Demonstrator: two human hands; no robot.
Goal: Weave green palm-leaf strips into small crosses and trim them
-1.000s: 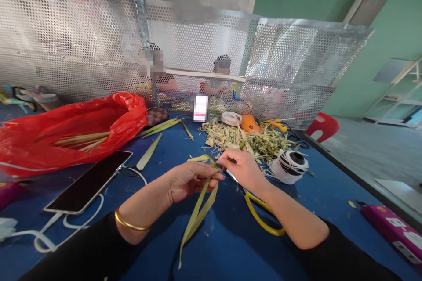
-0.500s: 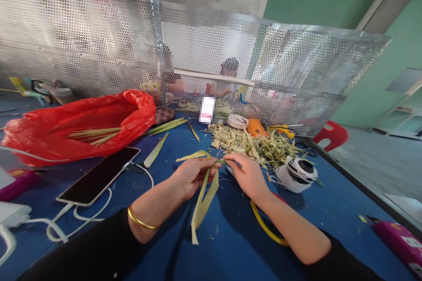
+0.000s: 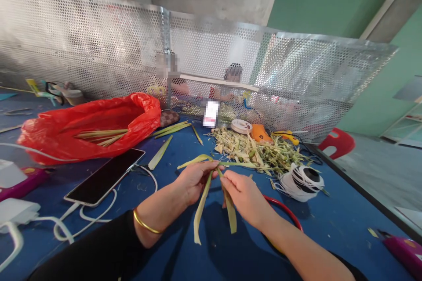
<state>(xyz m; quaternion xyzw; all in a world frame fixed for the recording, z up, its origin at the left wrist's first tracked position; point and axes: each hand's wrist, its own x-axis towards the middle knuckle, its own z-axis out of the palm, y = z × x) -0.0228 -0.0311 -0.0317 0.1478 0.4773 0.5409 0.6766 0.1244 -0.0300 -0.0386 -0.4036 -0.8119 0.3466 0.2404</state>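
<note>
Since half a second ago the right hand (image 3: 244,191) has shifted from the green strand at the crossing to one of the hanging ends, and the two ends that dangled close together now stand apart. The left hand (image 3: 191,182) pinches the leaf strips where they meet, thumb and fingers closed over the crossing, which is mostly hidden. From there a yellowish strip (image 3: 195,160) points left, a narrow green strip (image 3: 239,164) runs right above the other hand, and a pale strip (image 3: 201,213) hangs below the left fingers. The right hand grips the other hanging strip (image 3: 231,219) near its top, its lower end dropping free. The work is held above the blue table (image 3: 184,254), in front of a heap of leaf shreds (image 3: 257,151). A spool of white cord (image 3: 301,183) stands right of the heap, and a red curved handle (image 3: 288,210) shows beside the right forearm. On the left, a dark-screened phone (image 3: 105,178) lies near a red plastic bag (image 3: 145,116), with a loose leaf piece (image 3: 160,153) between the phone and the heap.
</note>
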